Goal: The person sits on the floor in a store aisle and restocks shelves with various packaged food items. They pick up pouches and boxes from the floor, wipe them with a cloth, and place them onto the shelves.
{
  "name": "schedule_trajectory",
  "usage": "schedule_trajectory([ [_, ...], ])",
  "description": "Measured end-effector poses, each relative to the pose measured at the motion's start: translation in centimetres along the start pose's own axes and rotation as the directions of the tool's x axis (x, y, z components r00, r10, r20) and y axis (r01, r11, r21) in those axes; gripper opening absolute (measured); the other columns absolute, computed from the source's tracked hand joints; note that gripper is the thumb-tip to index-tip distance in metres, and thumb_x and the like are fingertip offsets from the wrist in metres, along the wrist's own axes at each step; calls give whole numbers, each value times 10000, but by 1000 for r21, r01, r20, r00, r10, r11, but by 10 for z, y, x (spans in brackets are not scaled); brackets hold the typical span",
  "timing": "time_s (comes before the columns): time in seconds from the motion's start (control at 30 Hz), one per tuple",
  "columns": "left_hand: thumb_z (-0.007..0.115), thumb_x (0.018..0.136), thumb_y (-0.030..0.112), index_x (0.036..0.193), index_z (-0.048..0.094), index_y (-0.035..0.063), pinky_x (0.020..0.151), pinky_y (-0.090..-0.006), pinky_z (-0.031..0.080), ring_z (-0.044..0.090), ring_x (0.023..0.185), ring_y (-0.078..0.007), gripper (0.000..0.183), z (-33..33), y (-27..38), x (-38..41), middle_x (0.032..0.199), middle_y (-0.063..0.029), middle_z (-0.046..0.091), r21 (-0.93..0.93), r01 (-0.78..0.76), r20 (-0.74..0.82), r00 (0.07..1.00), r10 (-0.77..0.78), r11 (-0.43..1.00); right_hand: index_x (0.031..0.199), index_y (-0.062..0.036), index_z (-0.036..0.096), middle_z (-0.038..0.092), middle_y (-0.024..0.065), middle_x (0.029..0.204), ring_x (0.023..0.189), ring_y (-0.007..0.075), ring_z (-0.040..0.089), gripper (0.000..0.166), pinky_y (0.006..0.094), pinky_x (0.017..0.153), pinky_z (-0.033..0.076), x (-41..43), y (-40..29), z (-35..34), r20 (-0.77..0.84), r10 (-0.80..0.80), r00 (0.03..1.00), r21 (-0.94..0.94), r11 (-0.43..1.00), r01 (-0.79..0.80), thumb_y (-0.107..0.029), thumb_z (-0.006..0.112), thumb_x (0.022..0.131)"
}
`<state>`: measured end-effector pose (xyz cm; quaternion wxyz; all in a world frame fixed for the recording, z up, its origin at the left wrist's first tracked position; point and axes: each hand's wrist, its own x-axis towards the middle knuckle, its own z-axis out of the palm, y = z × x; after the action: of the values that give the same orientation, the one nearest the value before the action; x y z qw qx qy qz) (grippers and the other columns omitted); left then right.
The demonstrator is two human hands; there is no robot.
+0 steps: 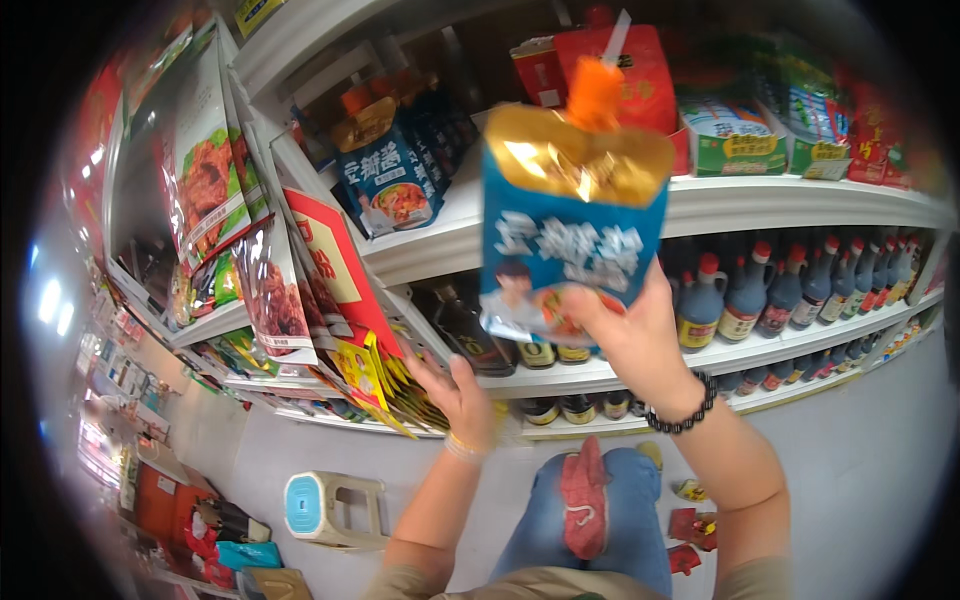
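A blue and gold spouted sauce pouch [574,225] with an orange cap is upright in my right hand [637,337], which grips its lower right corner, thumb across the front. My left hand [454,394] is raised below and to the left of the pouch, fingers apart, with nothing in it, close to hanging yellow packets [375,375]. Similar blue pouches [386,169] stand in a row on the upper shelf at the left. A red cloth [585,502] lies on my lap.
White shelves [795,204] hold boxes above and dark sauce bottles [701,304] with red caps below. Food packets [206,172] hang at the left shelf end. A plastic stool [330,510] stands on the floor, and wrappers [686,525] lie by my legs.
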<state>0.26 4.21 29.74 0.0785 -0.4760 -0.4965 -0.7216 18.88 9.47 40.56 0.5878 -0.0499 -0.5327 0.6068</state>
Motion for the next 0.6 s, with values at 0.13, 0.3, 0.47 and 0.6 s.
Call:
schedule_trajectory([
  [0.13, 431, 939, 230, 1439, 82, -70, 1150, -426, 47, 78, 1424, -281, 679, -17, 19, 1, 1527, -182, 96, -9, 38, 43, 998, -37, 999, 1146, 40, 380, 661, 118, 919, 796, 147, 661, 444, 294, 695, 558, 62, 14, 45, 103, -47, 994, -9, 999, 48, -84, 660, 825],
  [0.3, 411, 941, 225, 1439, 91, -69, 1152, -419, 47, 73, 1427, -293, 661, -26, 14, -1, 1529, -182, 95, -29, 33, 77, 997, -31, 999, 1120, 52, 426, 648, 212, 943, 867, 272, 668, 504, 348, 755, 531, 133, 61, 84, 145, -187, 972, -432, 872, 232, -192, 713, 786],
  [0.47, 390, 956, 297, 1440, 101, -62, 1145, -437, 55, 50, 1432, -297, 669, -33, 19, -1, 1535, -187, 71, -18, 26, 51, 998, -25, 1000, 1055, 69, 421, 634, 262, 862, 853, 366, 647, 510, 396, 739, 505, 151, 104, 105, 199, -235, 952, -533, 789, 306, -243, 711, 776],
  [0.6, 398, 957, 304, 1444, 95, -58, 1143, -446, 58, 49, 1432, -296, 678, -34, 12, -4, 1534, -187, 72, -45, 14, 78, 997, -10, 999, 1049, 71, 432, 630, 257, 846, 844, 406, 623, 553, 436, 732, 505, 145, 105, 104, 218, -142, 966, -658, 709, 253, -309, 716, 764],
])
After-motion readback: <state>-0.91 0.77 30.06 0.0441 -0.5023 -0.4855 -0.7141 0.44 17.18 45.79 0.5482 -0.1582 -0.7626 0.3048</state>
